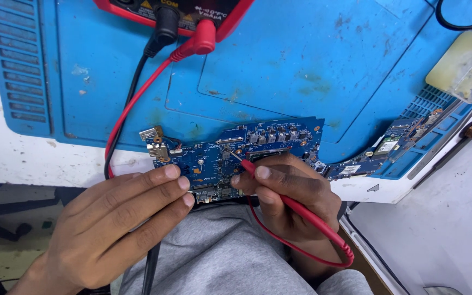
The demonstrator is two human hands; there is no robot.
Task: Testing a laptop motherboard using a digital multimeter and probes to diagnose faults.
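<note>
A blue circuit board [263, 139] lies at the near edge of a blue work mat [301, 65]. My right hand [288, 191] grips a red test probe [252, 170] like a pen, its metal tip touching the board's middle. My left hand [116, 218] rests by the board's left side, fingertips on its lower left edge; a black probe [149, 267] runs down under it, and I cannot tell whether the hand grips it. The red lead [132, 104] and black lead [137, 76] run up to a red multimeter [176, 13] at the top.
A second blue board [394, 147] sits at the mat's right edge. A yellowish clear plastic container [465, 65] is at the upper right, with a black cable [460, 24] above it. My grey-trousered lap [219, 257] is below the bench edge.
</note>
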